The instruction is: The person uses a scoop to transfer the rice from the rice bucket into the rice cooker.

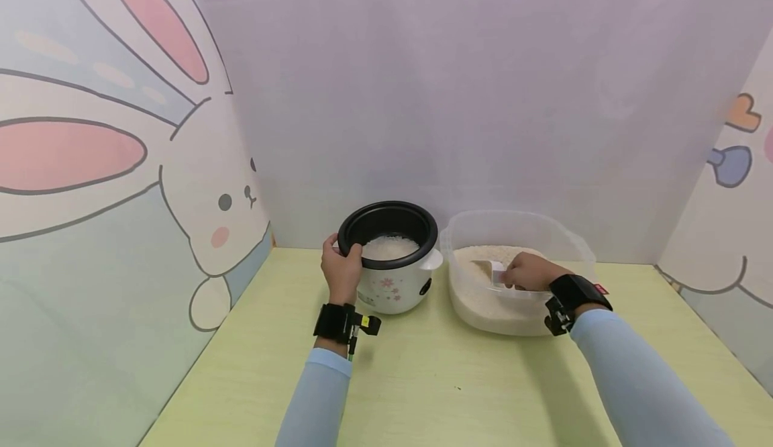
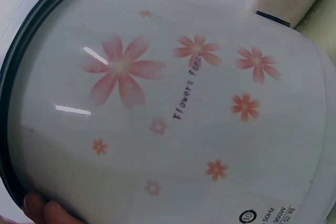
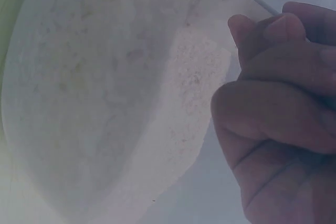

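A white rice cooker (image 1: 386,296) with pink flower prints stands at the back, its lid off. White rice (image 1: 390,248) lies inside its dark pot. My left hand (image 1: 341,274) grips the cooker's left side, thumb at the black rim; its fingertips (image 2: 58,213) show at the body's edge in the left wrist view. To the right is a translucent plastic bin (image 1: 468,227) partly filled with rice (image 1: 468,256). My right hand (image 1: 533,272) reaches over the bin's near rim and pinches the white handle of a scoop (image 1: 498,274) at the rice surface.
The pale yellow-green table (image 1: 423,380) extends in front of both containers. A plain light curtain (image 1: 453,98) hangs close behind them. Rabbit-printed panels (image 1: 205,219) border the left and right sides. A tiny dark speck (image 1: 458,388) lies on the tabletop.
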`<state>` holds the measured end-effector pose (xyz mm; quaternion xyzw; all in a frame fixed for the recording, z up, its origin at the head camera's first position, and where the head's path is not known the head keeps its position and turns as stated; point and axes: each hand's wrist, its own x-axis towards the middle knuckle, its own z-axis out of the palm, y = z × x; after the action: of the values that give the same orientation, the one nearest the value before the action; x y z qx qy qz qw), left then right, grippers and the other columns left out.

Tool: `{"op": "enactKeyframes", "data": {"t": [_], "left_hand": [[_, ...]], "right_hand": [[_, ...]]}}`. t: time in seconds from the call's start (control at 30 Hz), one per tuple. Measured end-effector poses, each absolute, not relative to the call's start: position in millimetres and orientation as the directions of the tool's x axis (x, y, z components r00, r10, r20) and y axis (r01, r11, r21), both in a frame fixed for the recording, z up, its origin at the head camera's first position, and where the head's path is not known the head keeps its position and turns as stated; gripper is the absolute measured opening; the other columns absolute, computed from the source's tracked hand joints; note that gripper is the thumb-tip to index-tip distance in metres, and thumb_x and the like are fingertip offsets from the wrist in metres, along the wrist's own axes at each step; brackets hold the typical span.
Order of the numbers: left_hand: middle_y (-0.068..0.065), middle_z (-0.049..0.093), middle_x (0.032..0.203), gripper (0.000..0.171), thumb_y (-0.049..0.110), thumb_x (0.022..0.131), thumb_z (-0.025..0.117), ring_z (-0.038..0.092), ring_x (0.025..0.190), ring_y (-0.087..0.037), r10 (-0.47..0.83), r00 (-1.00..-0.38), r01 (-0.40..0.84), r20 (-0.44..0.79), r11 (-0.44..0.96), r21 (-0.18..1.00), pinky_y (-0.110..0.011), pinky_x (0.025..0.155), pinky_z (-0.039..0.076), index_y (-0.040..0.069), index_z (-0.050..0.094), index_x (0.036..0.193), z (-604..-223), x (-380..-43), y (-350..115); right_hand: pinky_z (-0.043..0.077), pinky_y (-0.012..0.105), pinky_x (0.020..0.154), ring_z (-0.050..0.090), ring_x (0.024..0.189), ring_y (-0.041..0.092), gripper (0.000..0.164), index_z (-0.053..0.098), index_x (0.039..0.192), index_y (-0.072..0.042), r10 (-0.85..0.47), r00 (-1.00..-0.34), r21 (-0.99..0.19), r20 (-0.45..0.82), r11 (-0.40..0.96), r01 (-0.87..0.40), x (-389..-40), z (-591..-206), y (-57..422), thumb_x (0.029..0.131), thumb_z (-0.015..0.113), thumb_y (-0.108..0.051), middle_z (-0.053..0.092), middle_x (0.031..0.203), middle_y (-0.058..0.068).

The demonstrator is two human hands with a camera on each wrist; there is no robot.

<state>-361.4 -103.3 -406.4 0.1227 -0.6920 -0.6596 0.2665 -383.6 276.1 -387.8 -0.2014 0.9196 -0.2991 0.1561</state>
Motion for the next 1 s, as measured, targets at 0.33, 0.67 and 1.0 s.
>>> {"op": "enactKeyframes", "data": {"t": [0.33, 0.67, 1.0], "left_hand": [[-0.006, 0.048, 0.087, 0.059, 0.015, 0.090, 0.063, 0.048, 0.075, -0.020, -0.521, -0.826, 0.192, 0.218, 0.104, 0.976, -0.030, 0.063, 0.041, 0.002, 0.049, 0.146, -404, -360, -103], [-0.006, 0.048, 0.086, 0.059, 0.015, 0.090, 0.063, 0.047, 0.074, -0.020, -0.522, -0.825, 0.190, 0.218, 0.107, 0.976, -0.030, 0.062, 0.040, 0.002, 0.049, 0.146, -405, -360, -103], [-0.005, 0.048, 0.083, 0.060, 0.014, 0.089, 0.063, 0.046, 0.071, -0.019, -0.520, -0.819, 0.219, 0.245, 0.111, 0.969, -0.030, 0.061, 0.039, 0.000, 0.048, 0.146, -406, -361, -102]], "right_hand": [[0.031, 0.025, 0.049, 0.029, 0.048, 0.007, 0.043, 0.065, 0.113, 0.014, -0.480, -0.844, -0.864, -0.241, 0.503, -0.040, -381, -384, 283, 0.109, 0.044, -0.023, 0.046, 0.065, -0.001], [0.032, 0.025, 0.049, 0.030, 0.046, 0.006, 0.044, 0.061, 0.117, 0.013, -0.454, -0.866, -0.918, -0.208, 0.397, 0.013, -380, -381, 284, 0.110, 0.042, -0.025, 0.048, 0.070, 0.000], [0.030, 0.030, 0.050, 0.029, 0.049, 0.008, 0.044, 0.057, 0.121, 0.014, -0.408, -0.898, -0.939, -0.166, 0.344, 0.018, -379, -379, 288, 0.111, 0.040, -0.025, 0.047, 0.072, 0.002]]}}
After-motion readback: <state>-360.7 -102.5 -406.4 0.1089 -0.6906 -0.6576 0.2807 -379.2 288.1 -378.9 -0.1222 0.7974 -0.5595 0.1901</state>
